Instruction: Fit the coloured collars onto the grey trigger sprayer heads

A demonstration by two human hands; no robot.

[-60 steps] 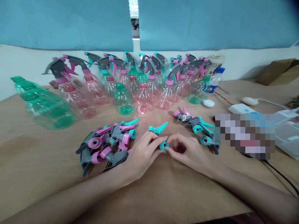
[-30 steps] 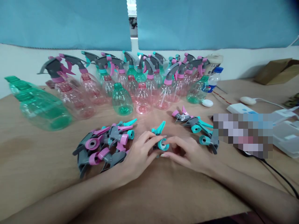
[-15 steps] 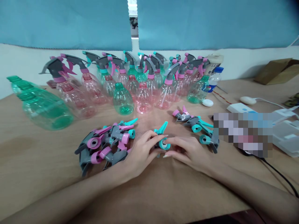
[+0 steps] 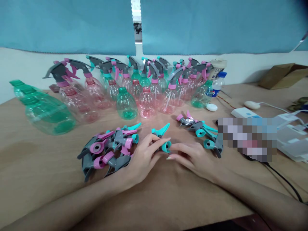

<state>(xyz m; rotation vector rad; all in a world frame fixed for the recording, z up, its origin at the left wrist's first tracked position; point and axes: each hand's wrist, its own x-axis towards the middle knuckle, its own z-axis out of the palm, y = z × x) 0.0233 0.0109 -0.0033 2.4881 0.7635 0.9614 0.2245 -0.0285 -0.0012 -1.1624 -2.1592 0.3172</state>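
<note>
My left hand [image 4: 143, 154] is closed around a trigger spray head [image 4: 166, 146] with a turquoise collar and trigger. Its grey body is mostly behind my fingers, and the collar's open end faces right. My right hand [image 4: 196, 158] is at that opening, index fingertip at or just inside the rim, the thumb apart below. To the left lies a pile of loose spray heads [image 4: 115, 146] in grey with pink or turquoise parts. A smaller group of spray heads [image 4: 198, 128] lies beyond my right hand.
Behind stand several pink and green bottles, some topped with spray heads, others open, like a green bottle [image 4: 126, 104] and a pink bottle [image 4: 147, 104]. Nested green bottles [image 4: 45, 112] lean at left. On the right are a white oval object [image 4: 211, 107], a blurred-out object [image 4: 247, 139] and cables.
The spray head has turned in my left hand, so its collar now faces right rather than toward me. My right index finger has drawn slightly back from the collar's opening.
</note>
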